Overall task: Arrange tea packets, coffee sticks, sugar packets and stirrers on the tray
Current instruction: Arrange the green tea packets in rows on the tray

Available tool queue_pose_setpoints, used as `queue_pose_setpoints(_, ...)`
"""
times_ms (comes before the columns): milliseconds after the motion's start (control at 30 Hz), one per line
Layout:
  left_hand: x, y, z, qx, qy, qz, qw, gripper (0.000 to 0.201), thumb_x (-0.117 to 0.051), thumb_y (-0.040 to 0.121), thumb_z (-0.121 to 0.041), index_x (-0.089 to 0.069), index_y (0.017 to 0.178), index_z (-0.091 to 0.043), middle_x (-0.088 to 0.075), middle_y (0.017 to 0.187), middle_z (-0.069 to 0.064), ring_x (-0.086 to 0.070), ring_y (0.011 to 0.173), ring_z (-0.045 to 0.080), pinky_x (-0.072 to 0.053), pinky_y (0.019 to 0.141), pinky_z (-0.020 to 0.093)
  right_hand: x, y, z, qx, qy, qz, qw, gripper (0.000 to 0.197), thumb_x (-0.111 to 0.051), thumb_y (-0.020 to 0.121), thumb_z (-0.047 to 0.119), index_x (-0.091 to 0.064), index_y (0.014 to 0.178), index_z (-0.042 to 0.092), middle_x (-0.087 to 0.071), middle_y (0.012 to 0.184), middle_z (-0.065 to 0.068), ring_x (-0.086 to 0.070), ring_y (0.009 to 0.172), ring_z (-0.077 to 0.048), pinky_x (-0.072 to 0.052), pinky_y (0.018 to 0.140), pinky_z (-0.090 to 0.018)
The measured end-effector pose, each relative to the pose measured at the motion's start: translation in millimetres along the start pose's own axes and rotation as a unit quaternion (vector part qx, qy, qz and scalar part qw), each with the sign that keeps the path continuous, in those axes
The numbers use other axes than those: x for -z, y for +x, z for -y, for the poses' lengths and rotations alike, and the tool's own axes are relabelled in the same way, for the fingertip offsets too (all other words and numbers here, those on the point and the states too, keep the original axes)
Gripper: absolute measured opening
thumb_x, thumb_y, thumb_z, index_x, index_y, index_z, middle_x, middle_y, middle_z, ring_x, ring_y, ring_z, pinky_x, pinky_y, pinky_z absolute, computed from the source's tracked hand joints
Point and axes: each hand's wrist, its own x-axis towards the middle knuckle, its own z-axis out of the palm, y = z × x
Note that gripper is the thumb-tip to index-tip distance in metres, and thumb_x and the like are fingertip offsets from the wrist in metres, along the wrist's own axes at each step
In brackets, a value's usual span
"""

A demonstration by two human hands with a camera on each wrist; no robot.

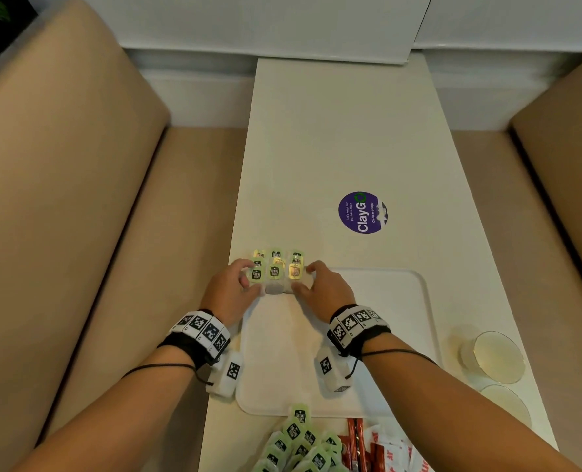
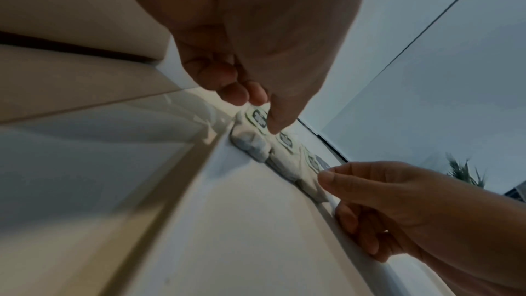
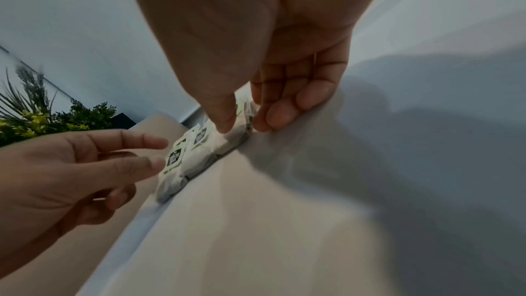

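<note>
Tea packets sit in a tight block at the far left corner of the white tray, three across, more rows behind; green-edged labels face up. In the left wrist view the front row lies against the tray's rim.

Left hand at the block's left side: thumb tip pressed on the top of the end packet, the other fingers curled at its outer edge, pinching it. Right hand at the block's right side: thumb on top of the end packet, fingertips against its far side, a narrow pinch.

A loose heap of more tea packets lies off the tray's near edge on the white table. Red coffee sticks just beside the heap, then red-and-white sugar packets. Two clear cups stand to the right of the tray. Round purple sticker on the table beyond the tray. Tan bench seats flank the table.
</note>
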Motion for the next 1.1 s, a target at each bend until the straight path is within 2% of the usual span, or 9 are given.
queue_pose_setpoints(100,3,0,7,0.019,0.004,-0.002,1.000,0.064,-0.084,0.081,-0.023,-0.054,0.137,-0.018,-0.059,0.079,0.005,-0.053,0.066,0.016,-0.050,0.072,0.033,-2,-1,1,0.007,-0.003,-0.001,1.000,0.049,-0.060,0.095,0.050,-0.049,0.135,0.024,-0.071,0.112,-0.004,-0.067,0.096,-0.023,-0.052,0.079,-0.033)
queue_pose_setpoints(200,3,0,11,0.020,0.020,0.018,0.999,0.073,-0.085,0.079,-0.022,-0.051,0.143,-0.016,-0.059,0.079,0.005,-0.052,0.067,0.015,-0.048,0.071,0.031,-2,-1,2,0.011,-0.007,-0.001,1.000,0.044,-0.058,0.096,0.047,-0.050,0.133,0.024,-0.071,0.111,-0.003,-0.067,0.096,-0.024,-0.050,0.077,-0.032)
queue_pose_setpoints(300,2,-1,12,0.019,0.022,0.026,0.999,0.069,-0.083,0.080,-0.014,-0.053,0.142,-0.015,-0.056,0.077,0.002,-0.051,0.067,0.014,-0.048,0.074,0.031,-2,0,2,0.009,-0.009,0.001,1.000,0.039,-0.056,0.098,0.044,-0.051,0.132,0.025,-0.071,0.112,-0.004,-0.066,0.096,-0.025,-0.048,0.076,-0.031)
queue_pose_setpoints(467,0,0,13,0.018,0.023,0.025,0.999,0.064,-0.081,0.081,-0.011,-0.055,0.140,-0.015,-0.055,0.077,0.000,-0.050,0.066,0.011,-0.043,0.067,0.021,-3,0,2,0.002,-0.009,0.002,1.000,0.038,-0.057,0.098,0.045,-0.051,0.130,0.026,-0.071,0.109,-0.004,-0.066,0.094,-0.025,-0.048,0.075,-0.032)
queue_pose_setpoints(567,1,0,13,0.014,0.025,0.028,0.999,0.064,-0.081,0.082,-0.012,-0.054,0.140,-0.015,-0.056,0.077,0.001,-0.051,0.066,0.010,-0.041,0.064,0.014,-4,2,0,-0.005,0.006,0.003,1.000,0.039,-0.059,0.097,0.047,-0.049,0.127,0.024,-0.070,0.105,-0.004,-0.065,0.088,-0.023,-0.050,0.074,-0.033)
queue_pose_setpoints(733,10,-9,13,0.023,0.027,0.024,0.999,0.064,-0.083,0.080,-0.018,-0.055,0.137,-0.023,-0.061,0.083,0.005,-0.054,0.070,0.014,-0.045,0.067,0.021,0,-3,-2,-0.014,0.037,0.009,0.999,0.038,-0.062,0.095,0.048,-0.043,0.114,0.021,-0.066,0.104,-0.002,-0.063,0.087,-0.022,-0.051,0.075,-0.035)
queue_pose_setpoints(867,17,-30,14,0.025,0.034,0.036,0.998,0.055,-0.082,0.080,-0.022,-0.057,0.128,-0.029,-0.061,0.083,0.005,-0.056,0.071,0.016,-0.047,0.068,0.023,5,-17,-9,-0.012,0.042,0.018,0.999,0.037,-0.062,0.095,0.050,-0.042,0.109,0.022,-0.059,0.100,0.002,-0.061,0.087,-0.020,-0.046,0.073,-0.032)
queue_pose_setpoints(933,19,-44,12,0.025,0.028,0.056,0.998,0.050,-0.082,0.081,-0.024,-0.056,0.122,-0.034,-0.062,0.083,0.005,-0.058,0.071,0.017,-0.049,0.069,0.026,8,-27,-16,0.002,0.035,0.040,0.999,0.033,-0.061,0.096,0.049,-0.046,0.108,0.022,-0.061,0.098,0.001,-0.061,0.088,-0.020,-0.046,0.075,-0.032)
queue_pose_setpoints(1100,15,-82,14,0.011,0.002,0.132,0.991,0.036,-0.081,0.083,-0.025,-0.061,0.112,-0.035,-0.058,0.077,-0.004,-0.052,0.062,0.001,-0.045,0.071,0.018,14,-65,-36,0.058,0.033,0.085,0.994,0.025,-0.059,0.098,0.045,-0.053,0.107,0.024,-0.058,0.076,0.007,-0.054,0.067,-0.010,-0.042,0.065,-0.025)
